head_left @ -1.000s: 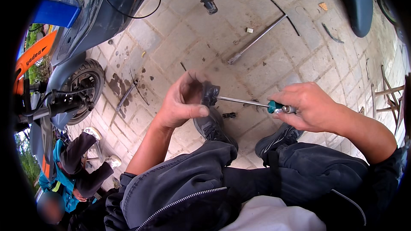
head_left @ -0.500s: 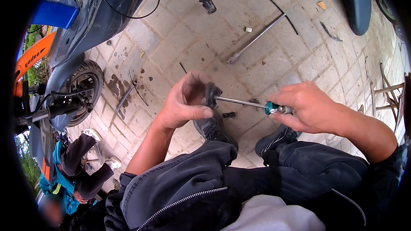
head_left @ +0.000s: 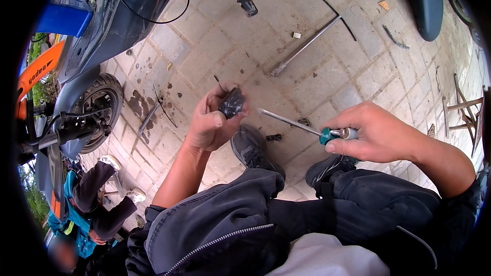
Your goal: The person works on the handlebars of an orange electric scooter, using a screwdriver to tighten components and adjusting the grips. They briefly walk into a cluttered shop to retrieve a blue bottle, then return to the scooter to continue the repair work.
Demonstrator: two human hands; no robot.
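My left hand (head_left: 210, 122) is closed round a small dark block-like part (head_left: 231, 103), pinched between thumb and fingers. What kind of part it is I cannot make out. A screwdriver (head_left: 289, 120) with a long metal shaft and a green handle is gripped in my right hand (head_left: 365, 132). Its shaft points left, and the tip stands a little apart from the dark part. A short silvery cylindrical piece (head_left: 350, 133) also shows between the right thumb and fingers. Both hands hover above my shoes (head_left: 251, 148).
A long metal rod tool (head_left: 307, 46) lies on the paving beyond my hands, near thin black strips (head_left: 343, 18). Another metal tool (head_left: 149, 117) lies at left. A grey and orange scooter (head_left: 110, 41) stands far left; a person (head_left: 97, 199) sits at lower left.
The dark part has come away from the screwdriver tip. My left hand has turned and drawn it left and up. The right hand has shifted slightly, still gripping the screwdriver.
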